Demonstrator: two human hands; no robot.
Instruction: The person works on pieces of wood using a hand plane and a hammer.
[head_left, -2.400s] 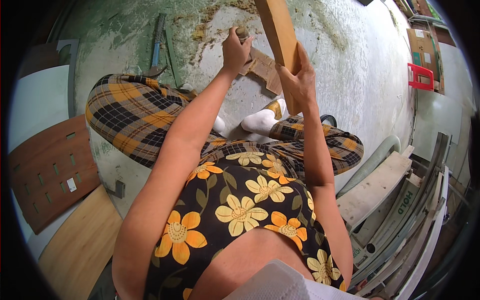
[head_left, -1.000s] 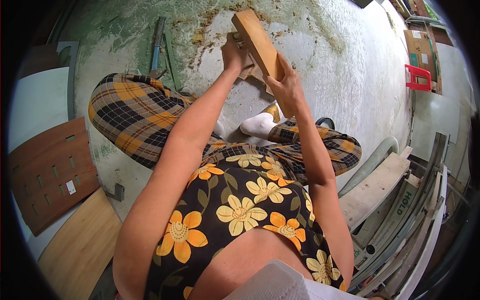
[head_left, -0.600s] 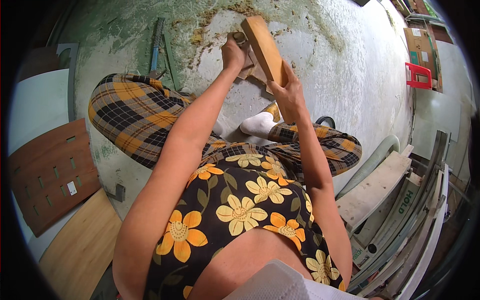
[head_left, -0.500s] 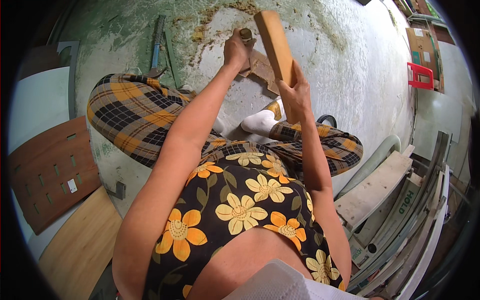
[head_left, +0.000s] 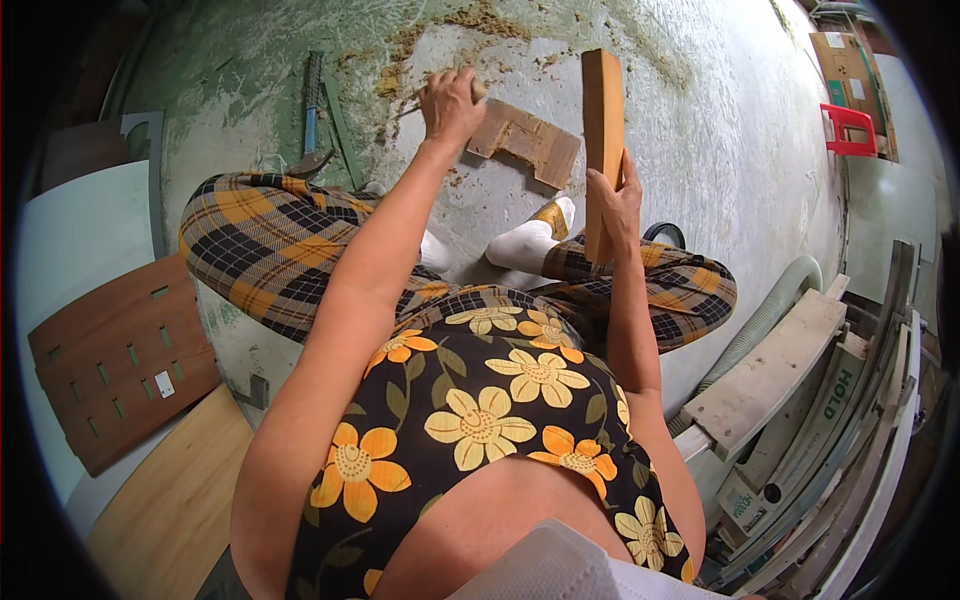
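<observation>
My left hand [head_left: 452, 108] is closed around a chisel [head_left: 479, 91]. Its round wooden handle end pokes out on the right, and a thin part of the blade shows on the other side. Just right of that hand, a brown wooden board [head_left: 557, 152] with a rough notch cut in its near edge lies on the floor, with nothing touching it from above. In my right hand [head_left: 618, 205] is a long squared wooden block [head_left: 602, 115], gripped by its lower end and held upright beside the board.
A blue-handled hammer [head_left: 312, 115] and a narrow green strip [head_left: 343, 135] lie to the left. Wood shavings [head_left: 485, 20] litter the far floor. Slotted brown panels [head_left: 120, 350] lean at left. Planks [head_left: 765, 370] and a hose [head_left: 735, 345] crowd the right, below a red stool [head_left: 849, 128].
The chisel has come off the board and tipped from upright toward flat as my left hand moved left. My right hand has swung the wooden block rightward, away from the chisel.
</observation>
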